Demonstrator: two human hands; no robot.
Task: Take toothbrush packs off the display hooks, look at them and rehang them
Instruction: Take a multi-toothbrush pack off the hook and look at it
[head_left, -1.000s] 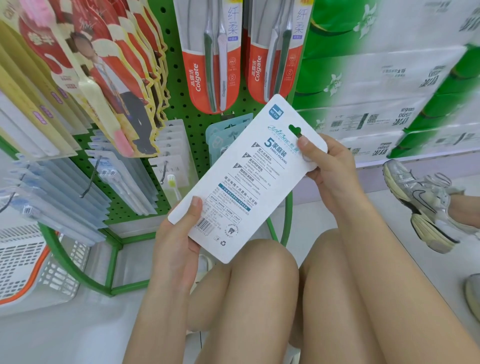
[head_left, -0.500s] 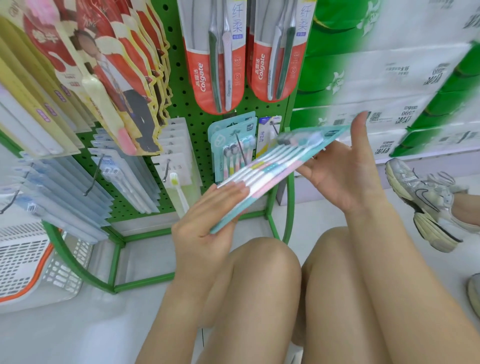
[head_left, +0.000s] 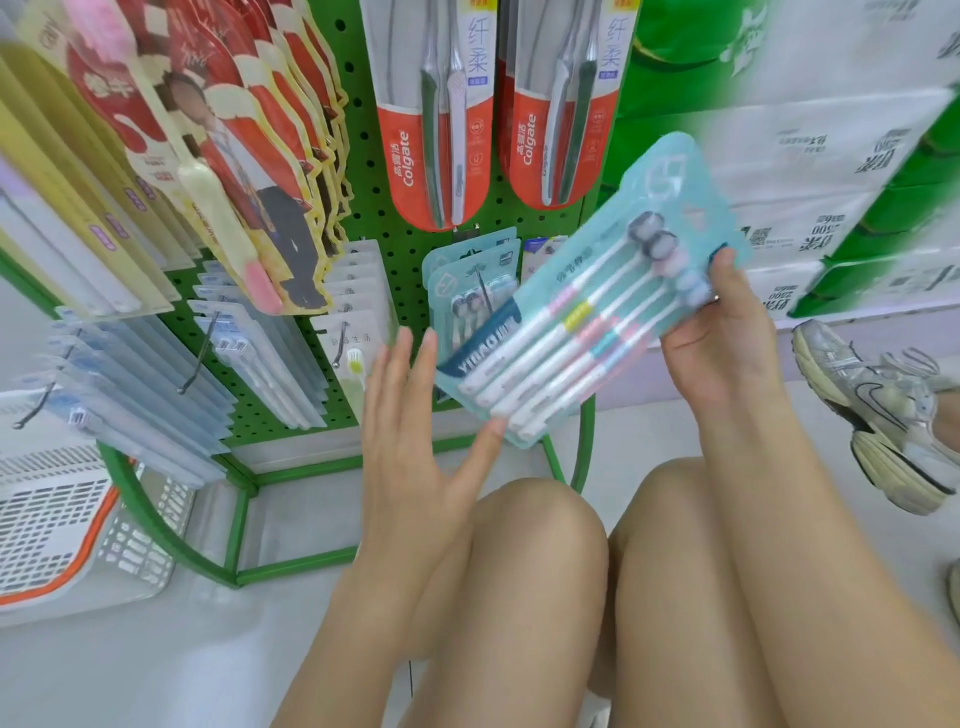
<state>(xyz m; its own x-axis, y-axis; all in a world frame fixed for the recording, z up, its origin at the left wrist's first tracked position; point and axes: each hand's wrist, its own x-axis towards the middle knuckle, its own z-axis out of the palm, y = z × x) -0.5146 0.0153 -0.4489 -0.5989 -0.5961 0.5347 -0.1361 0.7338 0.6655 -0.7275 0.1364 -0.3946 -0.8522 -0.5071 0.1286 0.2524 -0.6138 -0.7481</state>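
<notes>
Head view: the teal toothbrush pack (head_left: 582, 312) is off its hook and held aslant in front of the green pegboard rack (head_left: 363, 218), front side up, five brushes showing with their heads toward the upper right. The right hand (head_left: 722, 332) holds it at the head end, thumb on the front face and the other fingers hidden behind the card. The left hand (head_left: 415, 431) is spread flat with straight fingers; its thumb tip touches the pack's lower corner and grips nothing.

By my reading the looking-over step is in hand, and the rehanging is not yet done. The likely home is the hook (head_left: 485, 291) just behind the pack, where matching teal packs (head_left: 467, 280) hang.

Around it: two red Colgate packs (head_left: 431, 135) hang above, pale blue packs (head_left: 156, 374) on hooks to the left, yellow-edged packs (head_left: 218, 156) at upper left. A white basket (head_left: 57, 519) sits at the near left, and another person's sneaker (head_left: 878, 415) is on the right. The Colgate packs hanging low over the hook could crowd the rehang.
</notes>
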